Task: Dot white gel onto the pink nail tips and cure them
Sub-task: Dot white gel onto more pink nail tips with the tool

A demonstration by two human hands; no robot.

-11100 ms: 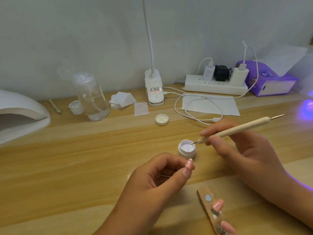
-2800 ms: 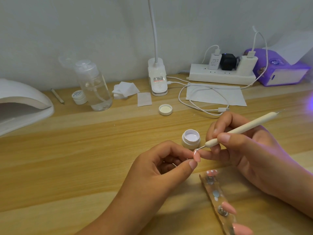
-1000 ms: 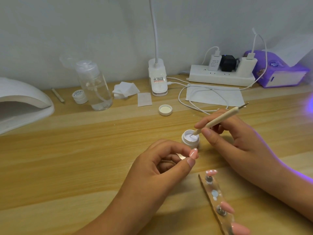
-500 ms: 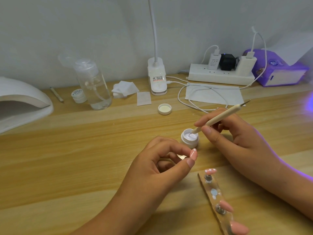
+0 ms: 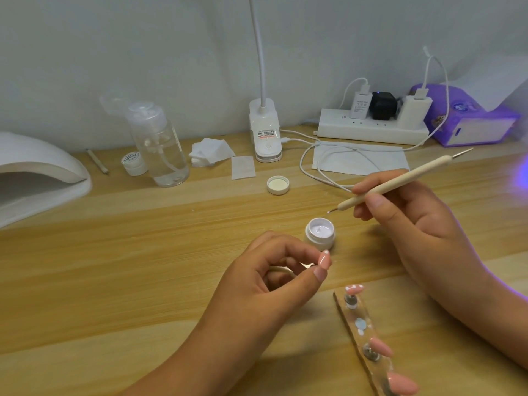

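Standing open on the wooden table (image 5: 143, 252), a small pot of white gel (image 5: 320, 233) was seen just beyond the left hand (image 5: 265, 284), with its lid (image 5: 278, 184) laid upside down farther back. One pink nail tip (image 5: 324, 259) was pinched between the left thumb and curled forefinger, the other fingers being folded into the palm; faint white marks could be made out on its surface, though what it was mounted on was mostly hidden. A dotting tool (image 5: 400, 184) was held pen-fashion by the right hand (image 5: 405, 221), thumb and fingers curled round the shaft. Its fine point was poised in the air just above and to the right of the pot, apart from the gel, and a tiny white bead was carried on it. Nearer the front edge, a clear holder strip (image 5: 361, 335) was laid at a slant: a dotted pink tip (image 5: 354, 288) was mounted at its far end and two plain pink tips (image 5: 380, 347) nearer the camera. A white curing lamp (image 5: 37, 172) was set at the far left, well apart from both hands, with a clear pump bottle (image 5: 160, 150) to its right.
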